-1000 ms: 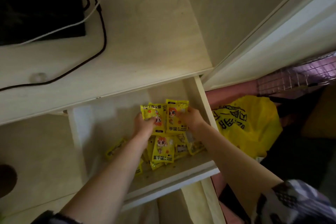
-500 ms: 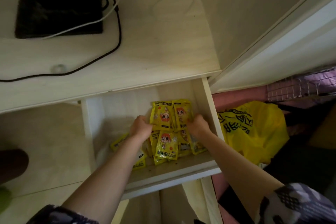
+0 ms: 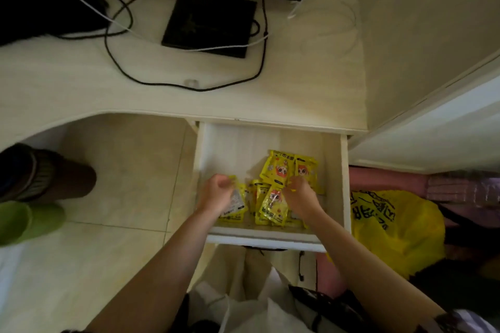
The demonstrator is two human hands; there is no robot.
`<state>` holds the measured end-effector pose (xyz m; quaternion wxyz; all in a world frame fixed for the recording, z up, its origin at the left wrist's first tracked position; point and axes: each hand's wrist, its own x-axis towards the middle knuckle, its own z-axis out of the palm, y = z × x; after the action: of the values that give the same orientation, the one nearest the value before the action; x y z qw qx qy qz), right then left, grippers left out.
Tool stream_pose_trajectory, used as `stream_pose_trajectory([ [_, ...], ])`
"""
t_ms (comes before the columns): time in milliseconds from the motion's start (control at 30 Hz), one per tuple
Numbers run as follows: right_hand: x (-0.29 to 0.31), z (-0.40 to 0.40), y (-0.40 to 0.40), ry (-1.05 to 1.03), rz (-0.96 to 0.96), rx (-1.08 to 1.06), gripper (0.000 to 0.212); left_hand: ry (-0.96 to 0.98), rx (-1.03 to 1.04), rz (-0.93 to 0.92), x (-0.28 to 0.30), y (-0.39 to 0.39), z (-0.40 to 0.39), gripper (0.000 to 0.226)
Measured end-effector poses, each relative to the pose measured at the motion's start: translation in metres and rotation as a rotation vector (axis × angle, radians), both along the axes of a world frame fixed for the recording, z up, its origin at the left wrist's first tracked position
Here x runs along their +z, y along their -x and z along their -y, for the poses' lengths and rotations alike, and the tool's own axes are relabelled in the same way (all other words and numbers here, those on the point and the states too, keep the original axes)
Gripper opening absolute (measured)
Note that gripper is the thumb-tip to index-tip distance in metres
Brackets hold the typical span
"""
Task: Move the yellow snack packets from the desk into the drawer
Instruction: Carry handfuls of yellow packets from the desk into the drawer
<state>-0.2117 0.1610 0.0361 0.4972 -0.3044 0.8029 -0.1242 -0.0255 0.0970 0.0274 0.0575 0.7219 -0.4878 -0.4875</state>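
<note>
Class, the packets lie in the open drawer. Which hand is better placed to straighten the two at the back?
Right hand: it lies just below the back packets; the left hand is further left.

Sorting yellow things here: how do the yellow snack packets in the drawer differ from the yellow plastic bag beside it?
The yellow snack packets are small, flat, cartoon-printed and lie inside the white drawer. The yellow plastic bag is one big crumpled sack with black lettering, outside the drawer. Both are yellow.

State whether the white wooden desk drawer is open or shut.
Open. The white wooden desk drawer is pulled out from under the desktop, with yellow snack packets lying visible inside.
</note>
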Motion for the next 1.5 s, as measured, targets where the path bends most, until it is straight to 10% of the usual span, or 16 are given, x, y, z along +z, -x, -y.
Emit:
stream_pose_trajectory([
  [600, 0.048, 0.054, -0.193, 0.215, -0.08, 0.732, 0.031, 0.17, 0.406, 0.056, 0.053, -0.182, -0.064, 0.023],
  [1500, 0.065, 0.237, -0.515, 0.358, 0.005, 0.832, 0.033, 0.36, 0.645, 0.25, 0.066, -0.494, 0.051, 0.022],
])
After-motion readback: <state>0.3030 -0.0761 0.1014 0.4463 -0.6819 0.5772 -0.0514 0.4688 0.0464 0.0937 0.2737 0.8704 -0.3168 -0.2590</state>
